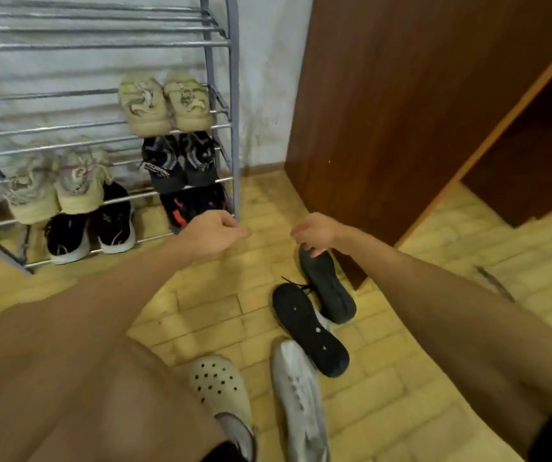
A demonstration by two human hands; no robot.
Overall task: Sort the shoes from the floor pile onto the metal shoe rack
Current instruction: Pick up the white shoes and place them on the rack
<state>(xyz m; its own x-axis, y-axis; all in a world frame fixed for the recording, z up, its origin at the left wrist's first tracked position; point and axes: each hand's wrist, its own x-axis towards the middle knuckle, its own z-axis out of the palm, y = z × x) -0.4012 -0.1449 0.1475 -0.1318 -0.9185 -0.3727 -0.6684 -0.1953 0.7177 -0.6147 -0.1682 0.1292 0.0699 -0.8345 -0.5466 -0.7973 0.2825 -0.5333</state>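
Observation:
The grey metal shoe rack [234,95] stands against the wall at the left. It holds a cream pair [164,103], a dark patterned pair [181,161], a black-and-red pair [189,206], another cream pair [55,186] and a black pair with white soles [91,233]. On the floor lie two black shoes sole up [329,288] [309,328] and a white shoe [301,398]. My right hand [316,231] curls around the far end of the farther black shoe. By the rack's right post, my left hand [216,233] is closed with nothing in it.
A tall brown wooden cabinet [401,95] stands right behind the black shoes, its door open to the right. A cream perforated clog [219,385] sits by my leg at the bottom. The rack's top shelves [101,45] carry no shoes. Yellow tiled floor [221,305] lies between rack and pile.

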